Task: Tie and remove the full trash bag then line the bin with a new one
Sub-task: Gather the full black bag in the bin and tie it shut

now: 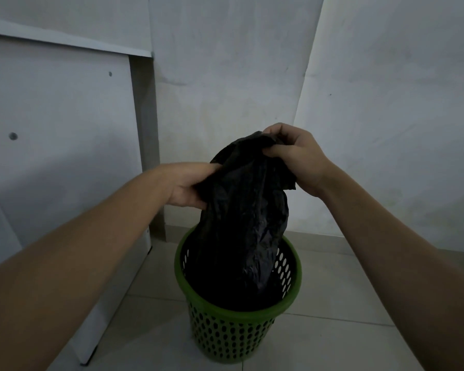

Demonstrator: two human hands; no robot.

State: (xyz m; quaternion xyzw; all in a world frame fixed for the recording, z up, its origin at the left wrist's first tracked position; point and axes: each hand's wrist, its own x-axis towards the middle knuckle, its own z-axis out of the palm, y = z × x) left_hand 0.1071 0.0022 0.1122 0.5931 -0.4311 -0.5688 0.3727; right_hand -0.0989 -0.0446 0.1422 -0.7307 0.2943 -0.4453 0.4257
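1. We count 1 bin [238,325]: green plastic, round, sides perforated w/ small holes. It stands upright on the tiled floor [340,341], near the corner of the room.
2. We count 1 black trash bag [245,210]. Top is gathered & raised well above the rim; the lower part still sits inside the bin. Crinkled, dull plastic. We can't tell whether the top is knotted, nor what's inside.
3. We count 2 hands, both bare, forearms reaching in from the lower corners.
4. Left hand [190,184]: at the bag's left side, partway down from the top. Fingers closed on a fold of plastic, thumb over it, pinching.
5. Right hand [296,156]: higher up, at the very top of the bag. Fingers curled & pressed together, bunching the neck in a pinch.
6. The 2 hands are apart from each other, the bag's upper part between them.
7. We count 1 white cabinet [59,145] at left, just beside the bin; 2 dark round spots on its side panel.
8. Behind: 2 wall [386,103] faces meeting in 1 corner, pale, some marks. Light is dim overall.
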